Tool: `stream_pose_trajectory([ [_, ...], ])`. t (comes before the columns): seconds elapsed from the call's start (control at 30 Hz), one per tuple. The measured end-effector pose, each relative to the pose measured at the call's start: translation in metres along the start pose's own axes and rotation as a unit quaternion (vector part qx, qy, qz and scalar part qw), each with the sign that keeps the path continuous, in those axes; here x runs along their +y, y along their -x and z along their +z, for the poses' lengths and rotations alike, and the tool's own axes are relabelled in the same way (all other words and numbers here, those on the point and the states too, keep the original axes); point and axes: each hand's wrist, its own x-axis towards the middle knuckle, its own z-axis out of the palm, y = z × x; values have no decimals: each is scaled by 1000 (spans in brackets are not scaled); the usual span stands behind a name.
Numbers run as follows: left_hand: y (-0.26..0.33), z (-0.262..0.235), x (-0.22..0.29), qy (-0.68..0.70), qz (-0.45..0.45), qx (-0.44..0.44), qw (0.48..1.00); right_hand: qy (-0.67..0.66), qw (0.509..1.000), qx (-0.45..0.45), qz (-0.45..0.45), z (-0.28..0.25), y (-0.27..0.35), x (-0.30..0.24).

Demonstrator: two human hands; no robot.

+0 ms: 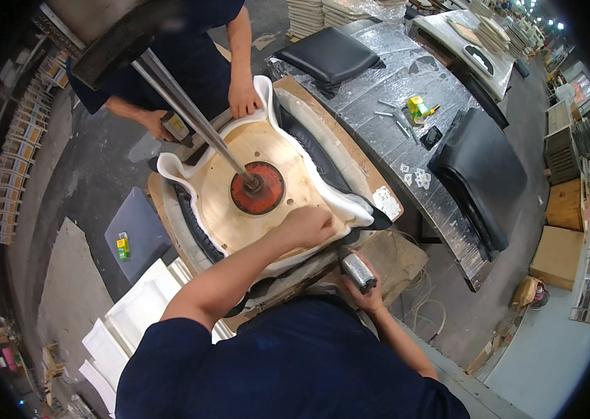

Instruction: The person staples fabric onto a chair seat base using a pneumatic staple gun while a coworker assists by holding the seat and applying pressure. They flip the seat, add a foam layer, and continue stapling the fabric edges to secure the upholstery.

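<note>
My left hand [310, 227] is closed in a fist over the near right corner of a wooden seat board [232, 230]; what its fingers hold, if anything, is hidden. White padding [302, 164] curls up round the board, with black cover material [302, 140] outside it. A metal press rod [194, 115] bears down on the board through a round red plate [259, 199]. Beside that corner, my right hand [365, 293] grips a silver and black staple gun [359, 271]. Across the board, a co-worker's hand [242, 98] presses the padding's edge; their other hand holds another staple gun [176, 127].
To the right, a plastic-covered table [358, 98] carries black cushions [480, 171], a yellow-green box [417, 109] and staple strips. White padded pieces [141, 304] lie at lower left. A small box [122, 246] rests on a grey panel. A hose [438, 307] trails on the right.
</note>
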Motion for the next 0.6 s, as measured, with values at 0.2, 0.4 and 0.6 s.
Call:
stream_pose_trajectory([
  [0.2,69,66,-11,-20,46,133,990,2,999,-25,40,-5,-4,-4],
  [0.4,52,91,-15,-52,52,276,958,77,981,-70,162,-24,-28,-48],
  [0.6,45,95,-22,-81,79,310,944,-29,958,-107,265,-26,-69,-79],
])
